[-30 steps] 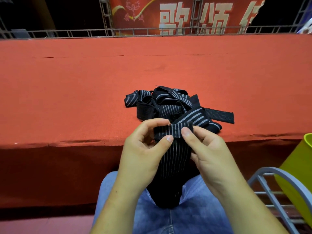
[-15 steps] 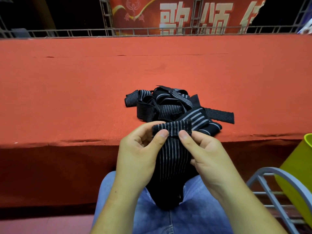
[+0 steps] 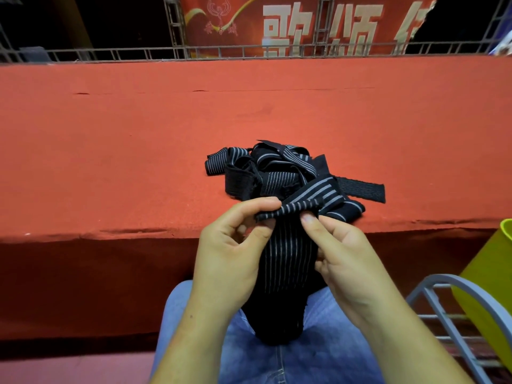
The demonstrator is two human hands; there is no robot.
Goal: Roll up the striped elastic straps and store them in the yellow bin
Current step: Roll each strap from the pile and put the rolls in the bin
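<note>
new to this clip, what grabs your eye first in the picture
At centre, the left hand and right hand pinch the top of a striped strap hanging to the lap. Just beyond, a tangled pile of straps lies on the red table; a yellow bin peeks in at the right edge.

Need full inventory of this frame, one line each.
held strap: 1, black with grey stripes, hanging to lap
strap pile: count unclear, black with grey stripes, table front
bin: 1, yellow, right edge
table: 1, red cloth, middle
frame: 1, grey metal, beside bin
banner: 1, red, top
railing: 1, grey, behind table
jeans: 1 pair, blue, bottom
left hand: 1, pinches held strap
right hand: 1, pinches held strap
</note>
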